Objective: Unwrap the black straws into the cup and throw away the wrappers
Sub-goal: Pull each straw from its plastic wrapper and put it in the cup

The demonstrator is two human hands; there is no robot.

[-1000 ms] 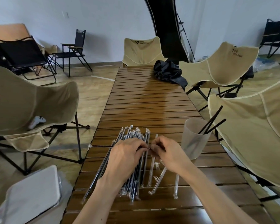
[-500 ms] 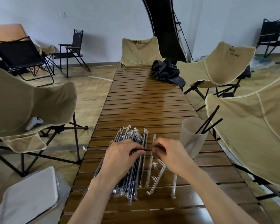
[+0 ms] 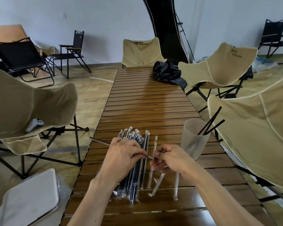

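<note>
The long slatted wooden table [image 3: 147,101] ran away from the person, tan folding chairs [image 3: 31,103] along both sides. A frosted cup [image 3: 194,141] stood at the right edge, three black straws [image 3: 211,123] leaning out of it. The pile of wrapped straws [image 3: 136,167] lay near the near end, with empty clear wrappers [image 3: 176,185] flat on the slats between pile and cup. The left hand [image 3: 122,158] had its fingers curled round one straw [image 3: 100,141]; half a second earlier that straw was hidden behind the hand, and now its far end stuck out past the table's left edge. The right hand [image 3: 171,158] pinched the wrapper end [image 3: 153,158], just beside the left fingertips.
</note>
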